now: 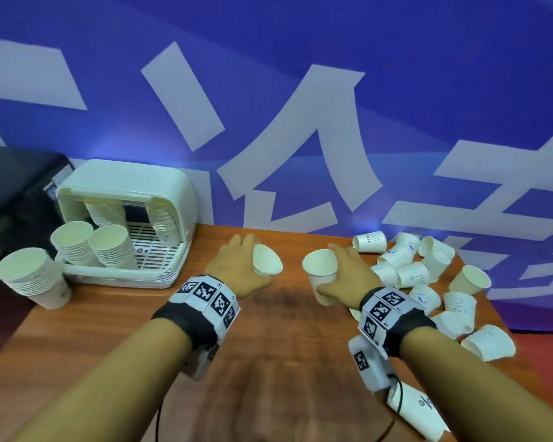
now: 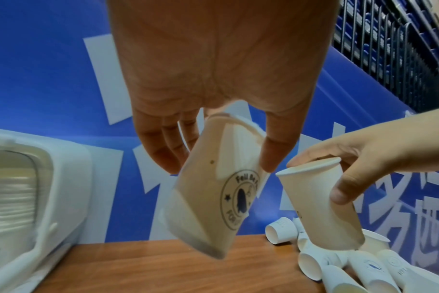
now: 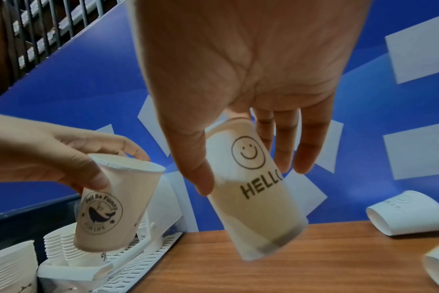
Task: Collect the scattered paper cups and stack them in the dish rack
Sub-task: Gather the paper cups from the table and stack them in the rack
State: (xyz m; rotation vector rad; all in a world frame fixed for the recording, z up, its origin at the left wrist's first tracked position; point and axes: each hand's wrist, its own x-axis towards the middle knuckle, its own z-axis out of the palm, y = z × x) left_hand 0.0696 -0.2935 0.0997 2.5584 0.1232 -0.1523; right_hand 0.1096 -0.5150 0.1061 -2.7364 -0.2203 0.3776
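While both hands hover over the table (image 1: 268, 362), left hand (image 1: 237, 269) pinches a whale cup (image 2: 208, 190), right hand (image 1: 345, 275) pinches a HELLO cup (image 3: 253, 188); loose cups (image 1: 428, 275) crowd the right, dish rack (image 1: 125, 224) sits left.

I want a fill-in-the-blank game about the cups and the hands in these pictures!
1. The left hand holds a cup printed with a ____.
2. The cup in the right hand says ____ under a smiley face.
3. The loose paper cups lie on the ____ side of the wooden table.
4. The white dish rack already holds ____ of cups.

Missing words: whale; HELLO; right; stacks
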